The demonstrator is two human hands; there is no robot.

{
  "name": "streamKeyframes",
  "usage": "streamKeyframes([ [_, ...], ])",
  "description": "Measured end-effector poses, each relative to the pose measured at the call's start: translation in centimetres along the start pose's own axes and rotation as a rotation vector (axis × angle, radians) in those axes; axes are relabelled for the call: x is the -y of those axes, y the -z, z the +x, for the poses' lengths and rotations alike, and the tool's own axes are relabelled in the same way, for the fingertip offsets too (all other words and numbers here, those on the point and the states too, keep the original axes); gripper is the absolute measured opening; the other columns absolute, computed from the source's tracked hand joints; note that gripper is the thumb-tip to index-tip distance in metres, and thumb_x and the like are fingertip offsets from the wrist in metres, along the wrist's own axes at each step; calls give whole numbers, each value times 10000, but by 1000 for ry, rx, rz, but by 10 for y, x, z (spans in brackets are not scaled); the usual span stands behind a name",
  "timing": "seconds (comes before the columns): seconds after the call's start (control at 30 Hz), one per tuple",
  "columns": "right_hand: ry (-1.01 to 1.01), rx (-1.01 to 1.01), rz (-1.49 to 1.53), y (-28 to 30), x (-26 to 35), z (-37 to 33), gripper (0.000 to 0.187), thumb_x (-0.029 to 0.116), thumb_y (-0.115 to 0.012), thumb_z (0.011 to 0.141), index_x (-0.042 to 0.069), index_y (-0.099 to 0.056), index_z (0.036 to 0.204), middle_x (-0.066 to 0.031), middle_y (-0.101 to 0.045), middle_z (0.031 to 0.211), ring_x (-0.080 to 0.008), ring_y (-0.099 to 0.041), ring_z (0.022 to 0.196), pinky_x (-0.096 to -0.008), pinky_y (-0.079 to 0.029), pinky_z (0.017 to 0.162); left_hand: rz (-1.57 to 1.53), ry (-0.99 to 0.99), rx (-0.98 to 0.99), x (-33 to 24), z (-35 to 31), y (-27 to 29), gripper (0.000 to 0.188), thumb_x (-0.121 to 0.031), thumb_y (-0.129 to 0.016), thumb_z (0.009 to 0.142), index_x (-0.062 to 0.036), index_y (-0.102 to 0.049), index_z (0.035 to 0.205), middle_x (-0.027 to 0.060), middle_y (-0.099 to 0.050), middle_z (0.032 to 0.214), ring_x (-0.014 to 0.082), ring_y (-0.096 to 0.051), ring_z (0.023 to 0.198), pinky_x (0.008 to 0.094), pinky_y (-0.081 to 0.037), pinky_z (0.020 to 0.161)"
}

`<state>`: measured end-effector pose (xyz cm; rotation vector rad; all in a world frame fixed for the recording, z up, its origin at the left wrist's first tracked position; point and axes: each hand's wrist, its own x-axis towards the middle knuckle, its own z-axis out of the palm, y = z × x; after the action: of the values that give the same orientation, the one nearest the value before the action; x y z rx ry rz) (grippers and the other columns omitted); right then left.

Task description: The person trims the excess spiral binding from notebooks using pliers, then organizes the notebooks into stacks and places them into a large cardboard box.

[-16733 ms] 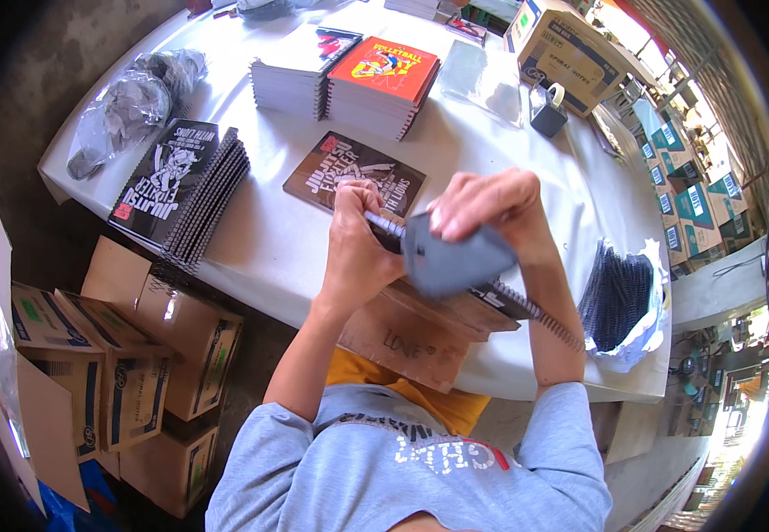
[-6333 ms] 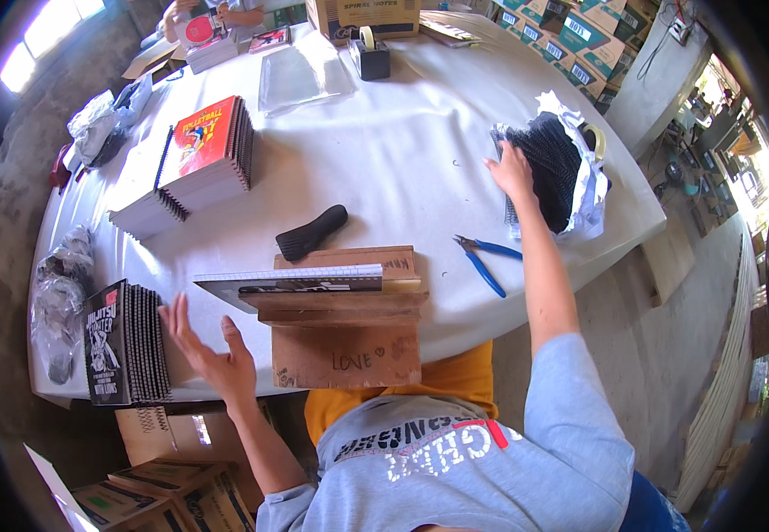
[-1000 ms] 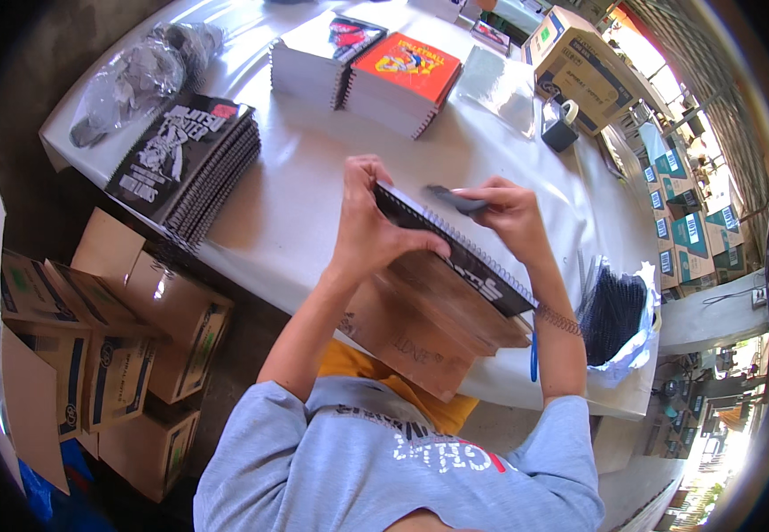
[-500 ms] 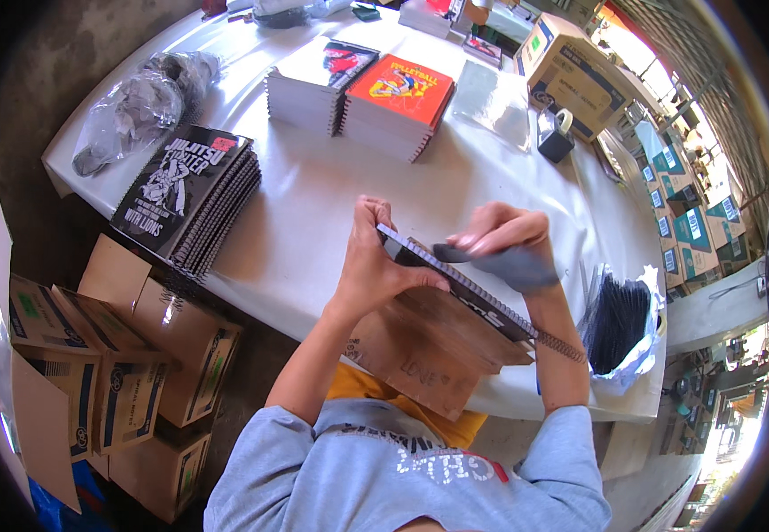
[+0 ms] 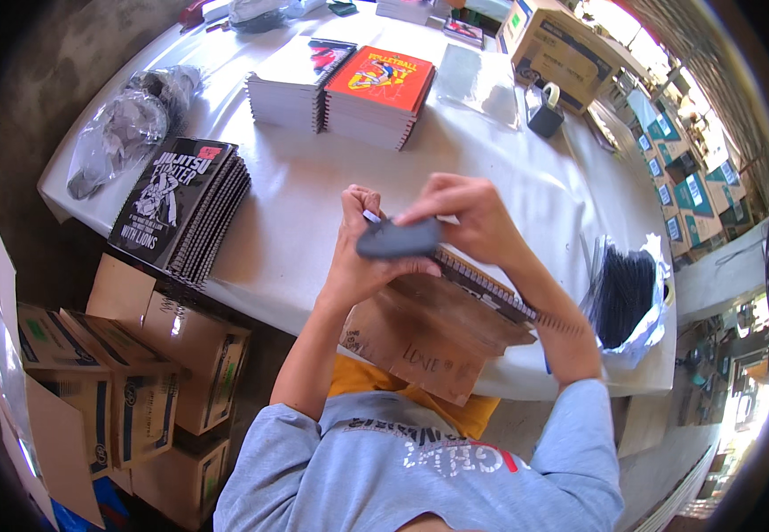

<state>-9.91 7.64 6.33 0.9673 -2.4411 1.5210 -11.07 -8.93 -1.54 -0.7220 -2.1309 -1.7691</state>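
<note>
My left hand grips one end of a spiral notebook, thumb along its near face. The notebook stands on edge, spine up, against a brown board rest with handwriting on it. A dark wire coil runs along the spine, and its loose tail sticks out past the right end, by my right forearm. In my right hand is a dark grey, rounded flat pad. It lies over the spine close to my left hand and hides that part of the notebook.
Black notebooks are stacked at the left table edge beside a clear plastic bag. Orange-covered and white-topped stacks stand farther back. Dark coils lie in a bag at right, near a tape dispenser. Cartons sit below left.
My right hand and the grey pad have moved left along the spine, toward my left hand. My left hand keeps its hold on the notebook. The whole view has shifted slightly.
</note>
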Motion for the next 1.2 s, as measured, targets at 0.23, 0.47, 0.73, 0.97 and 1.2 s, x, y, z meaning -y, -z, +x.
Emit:
streamKeyframes([
  [0.23, -386, -64, -860, 43, -82, -38, 334, 14, -592, 658, 114, -694, 961, -122, -605, 891, -270, -591, 854, -361, -484, 763, -132, -69, -63, 13, -1, 6, 620, -295, -851, 611, -5, -423, 954, 57, -481, 838, 165, -469, 746, 274, -414, 682],
  [0.47, -976, -346, -859, 71, -37, -207, 605, 301, -688, 754, 146, -475, 1298, -109, -521, 1208, -329, -501, 1096, -388, -395, 947, -469, 66, -378, -19, 30, 15, 98, -68, -689, 797, -40, -596, 806, -1, -583, 760, 64, -519, 685, 207, -442, 648],
  [0.73, -1031, -515, -1167, -19, -27, -305, 536, 382, -543, 864, 135, -430, 1327, -176, -412, 1280, -357, -372, 1188, -499, -292, 974, 551, -740, -591, -103, 5, 38, 202, -22, -645, 725, -25, -646, 927, 66, -638, 864, 155, -597, 689, 274, -478, 618],
  [0.97, -605, -978, -491, -43, 19, -244, 389, 173, -492, 913, 88, -464, 1292, -130, -486, 1089, -274, -465, 968, -359, -365, 881, 209, -473, -100, -65, -60, -33, 408, 95, -601, 566, -52, -701, 933, 67, -679, 797, 185, -602, 655, 272, -457, 640],
  [1.2, -380, -638, -649, -80, 90, -178, 401, 233, -648, 811, 198, -580, 1205, -117, -480, 1121, -269, -462, 1026, -404, -327, 908, 162, -481, -68, -63, -67, -38, 448, 93, -644, 533, -53, -702, 952, 66, -677, 787, 185, -580, 668, 269, -460, 633],
])
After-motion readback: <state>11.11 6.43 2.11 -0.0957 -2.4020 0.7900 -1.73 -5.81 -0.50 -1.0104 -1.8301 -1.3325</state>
